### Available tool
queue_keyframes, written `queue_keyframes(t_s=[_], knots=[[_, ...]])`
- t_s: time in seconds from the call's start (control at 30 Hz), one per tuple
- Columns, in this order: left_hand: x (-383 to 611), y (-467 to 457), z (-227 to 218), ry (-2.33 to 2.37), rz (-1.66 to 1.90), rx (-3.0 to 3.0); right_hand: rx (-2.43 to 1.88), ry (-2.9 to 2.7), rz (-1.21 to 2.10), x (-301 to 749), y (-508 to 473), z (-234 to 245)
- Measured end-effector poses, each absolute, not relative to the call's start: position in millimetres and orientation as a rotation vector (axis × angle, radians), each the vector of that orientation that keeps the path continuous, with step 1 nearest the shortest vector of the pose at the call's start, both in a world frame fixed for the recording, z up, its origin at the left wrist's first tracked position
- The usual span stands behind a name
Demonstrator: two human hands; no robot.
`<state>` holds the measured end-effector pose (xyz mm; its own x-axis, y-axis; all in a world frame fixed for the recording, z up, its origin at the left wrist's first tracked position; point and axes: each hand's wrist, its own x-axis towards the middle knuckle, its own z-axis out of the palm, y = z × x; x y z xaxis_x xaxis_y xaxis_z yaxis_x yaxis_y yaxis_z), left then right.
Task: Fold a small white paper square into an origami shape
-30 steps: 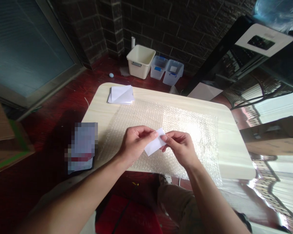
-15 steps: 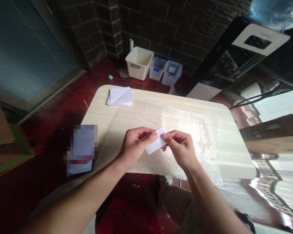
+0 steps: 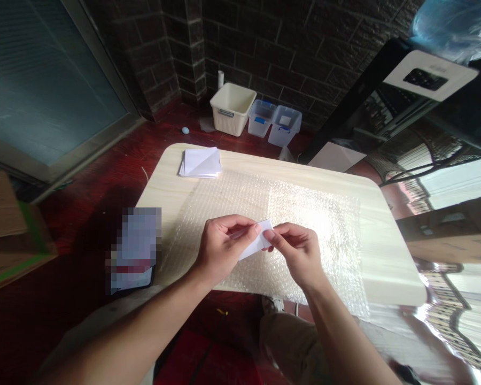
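Observation:
Between my hands is a small folded piece of white paper (image 3: pixel 253 247), held above the table. My left hand (image 3: pixel 226 243) pinches its left side, thumb on top and fingers behind. The thumb of my right hand (image 3: pixel 294 246) presses on its right end, with the fingertips curled underneath. Beneath both hands lies a sheet of clear bubble wrap (image 3: pixel 316 235), spread over the pale wooden table (image 3: pixel 396 256). A stack of white paper sheets (image 3: pixel 201 162) rests at the table's far left corner.
Past the far edge, a cream basket (image 3: pixel 232 115) and two clear plastic bins (image 3: pixel 285 126) stand on the dark red floor. A phone-like object (image 3: pixel 134 248), partly blurred out, is at the table's left edge. Cardboard boxes (image 3: pixel 451 230) stand to the right.
The folded paper has tilted, so less of its face shows, and my left fingers cover more of it. The whole view has shifted slightly.

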<state>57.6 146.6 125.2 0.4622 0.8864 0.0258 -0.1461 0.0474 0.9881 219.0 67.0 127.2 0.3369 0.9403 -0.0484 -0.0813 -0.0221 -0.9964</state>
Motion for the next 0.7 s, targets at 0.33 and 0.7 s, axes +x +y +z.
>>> queue_keyframes(t_s=[0.33,0.7], knots=[[60,144,121,0.696,0.841,1.409,-1.321,-0.867,0.988,222,67,127],[61,149,114,0.731,0.799,1.426,-1.313,-0.805,1.078,220,68,129]])
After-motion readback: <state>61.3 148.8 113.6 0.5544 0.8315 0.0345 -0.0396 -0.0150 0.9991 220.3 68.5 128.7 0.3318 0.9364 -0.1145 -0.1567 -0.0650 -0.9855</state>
